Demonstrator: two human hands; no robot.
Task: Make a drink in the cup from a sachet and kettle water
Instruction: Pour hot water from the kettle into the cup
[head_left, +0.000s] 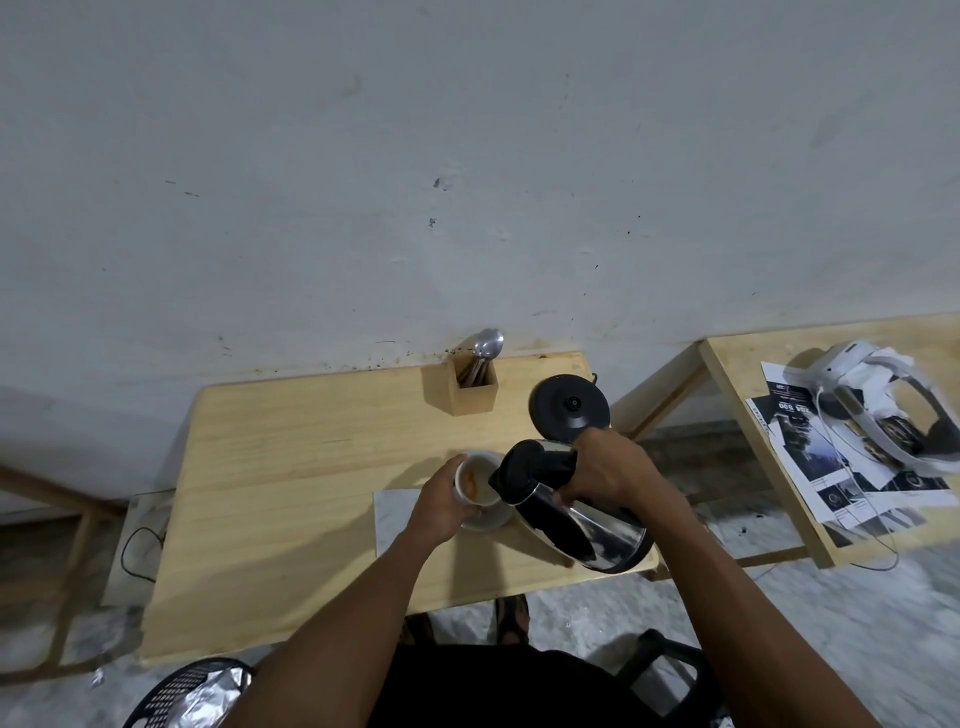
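Observation:
A white cup (475, 479) with orange-brown powder or liquid inside is held tilted above a white saucer (492, 521) by my left hand (439, 501), which grips its left side. My right hand (610, 470) holds the handle of a steel kettle (576, 512) with a black lid. The kettle is tipped to the left, its spout at the cup's right rim. No sachet is visible. The saucer rests on a pale mat (397, 519) on the wooden table (291, 467).
The kettle's black base (570, 408) sits at the back right of the table, beside a wooden holder (470, 387) with spoons against the wall. A second table (769, 415) to the right carries papers and a white headset. A black basket (192, 691) lies on the floor.

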